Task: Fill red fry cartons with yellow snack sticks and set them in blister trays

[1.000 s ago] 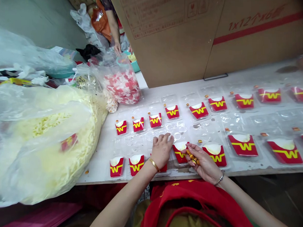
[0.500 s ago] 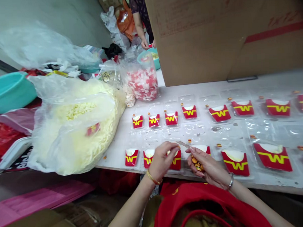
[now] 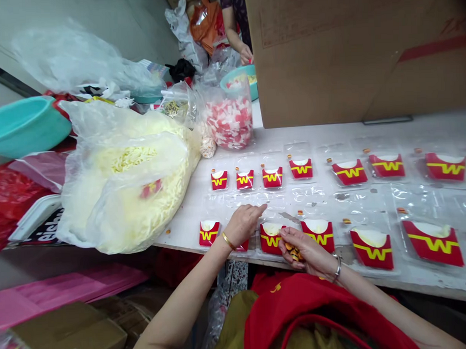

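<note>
My right hand (image 3: 306,251) is closed around several toy mini burgers (image 3: 293,252) at the table's front edge. My left hand (image 3: 243,225) reaches over the front row, its fingers drawn together; anything at the fingertips is too small to make out. Under those fingertips lies the clear plastic tray of a red fry box (image 3: 271,239) with a yellow W. Another red fry box (image 3: 241,245) is mostly covered by my left hand. Beside my right hand is a fry box (image 3: 318,236) with one mini burger (image 3: 300,213) above it.
A back row of similar packs (image 3: 301,169) runs across the white table (image 3: 181,232). On the left stand a big bag of pale yellow pieces (image 3: 142,198) and a pink-and-white bag (image 3: 231,121). A large carton (image 3: 347,63) blocks the back right. Another person's hand (image 3: 246,54) is over a teal basin (image 3: 233,75).
My left hand has moved away from my right, up and left to above a pack. My right hand still holds the mini burgers. The view has shifted slightly.
</note>
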Demonstrator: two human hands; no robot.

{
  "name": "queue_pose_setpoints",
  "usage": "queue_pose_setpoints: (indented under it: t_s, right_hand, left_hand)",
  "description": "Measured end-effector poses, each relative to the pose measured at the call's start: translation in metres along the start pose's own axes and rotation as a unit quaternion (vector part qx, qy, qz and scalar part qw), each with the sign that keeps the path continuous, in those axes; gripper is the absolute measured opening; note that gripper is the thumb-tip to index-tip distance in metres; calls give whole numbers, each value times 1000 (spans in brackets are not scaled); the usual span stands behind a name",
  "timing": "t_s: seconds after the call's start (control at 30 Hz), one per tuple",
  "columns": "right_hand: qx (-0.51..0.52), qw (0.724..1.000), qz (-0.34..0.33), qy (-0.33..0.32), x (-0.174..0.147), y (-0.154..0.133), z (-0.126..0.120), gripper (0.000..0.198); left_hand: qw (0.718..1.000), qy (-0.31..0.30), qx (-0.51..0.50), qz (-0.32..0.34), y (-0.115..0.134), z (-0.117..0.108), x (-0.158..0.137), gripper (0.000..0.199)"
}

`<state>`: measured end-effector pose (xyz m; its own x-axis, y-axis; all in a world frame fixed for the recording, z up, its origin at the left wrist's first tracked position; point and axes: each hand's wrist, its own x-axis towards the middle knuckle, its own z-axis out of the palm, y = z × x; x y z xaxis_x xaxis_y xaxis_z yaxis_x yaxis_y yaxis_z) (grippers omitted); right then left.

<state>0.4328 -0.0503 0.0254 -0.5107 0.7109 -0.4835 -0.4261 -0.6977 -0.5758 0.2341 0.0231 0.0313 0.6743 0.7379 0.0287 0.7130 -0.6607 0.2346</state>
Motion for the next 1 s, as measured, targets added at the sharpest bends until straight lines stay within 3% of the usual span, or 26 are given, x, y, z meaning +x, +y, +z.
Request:
queue_pose_setpoints:
  t_s: [0.27, 0.37, 0.47, 0.57, 0.67, 0.77, 1.0]
  right_hand:
    - [0, 1000, 10, 7, 9, 9, -9, 33]
    - [16, 1000, 8, 4, 7, 7, -8, 33]
    - [29, 999, -10, -14, 3, 3, -4, 34]
    - [26, 998, -20, -44, 2, 0, 3, 34]
    - [8, 998, -9, -64, 6, 0, 14, 32]
    - [-7, 997, 9, -73, 15, 1, 29, 32]
    - [-16, 997, 20, -70, 41, 9, 60, 33]
  left_hand:
    - [997, 32, 31, 69, 0, 19, -18, 47]
    - [999, 28, 17, 20, 7, 13, -21, 50]
    - [994, 46, -70, -72, 22, 0, -22, 44]
    - [959, 55, -249, -125, 44, -10, -27, 33]
    - [885, 57, -425, -180, 60, -8, -37, 27]
    - [822, 103, -504, -242, 60, -5, -49, 26]
    - [782, 132, -551, -259, 44, -22, -70, 20]
